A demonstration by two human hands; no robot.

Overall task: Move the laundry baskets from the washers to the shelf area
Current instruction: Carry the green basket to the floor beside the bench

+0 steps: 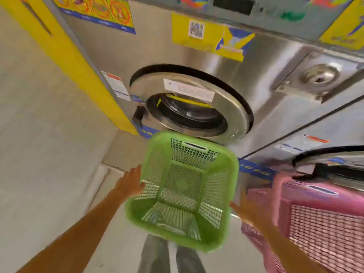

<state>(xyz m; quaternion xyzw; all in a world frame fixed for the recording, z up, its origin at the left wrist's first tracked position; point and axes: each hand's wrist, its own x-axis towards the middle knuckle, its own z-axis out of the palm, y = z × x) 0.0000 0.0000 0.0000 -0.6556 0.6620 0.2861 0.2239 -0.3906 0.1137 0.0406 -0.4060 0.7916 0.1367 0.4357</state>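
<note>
While the green basket (182, 191) is sitting mid-frame below the washer door (189, 107), the left hand (131, 183) and right hand (245, 210) are flanking its rim, fingers spread, gripping nothing, seemingly readying a two-sided lift.

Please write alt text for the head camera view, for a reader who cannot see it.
Two bare hands, left hand and right hand, reach to the sides of an empty green laundry basket before a closed steel washer; a pink basket stands to its right.

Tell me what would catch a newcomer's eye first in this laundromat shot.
The bright green basket stands out, empty, low in the middle, right under the round door of a steel washer. Open hands flank it: the left hand at its rim, the right hand beside it. A pink basket sits at the lower right.
</note>
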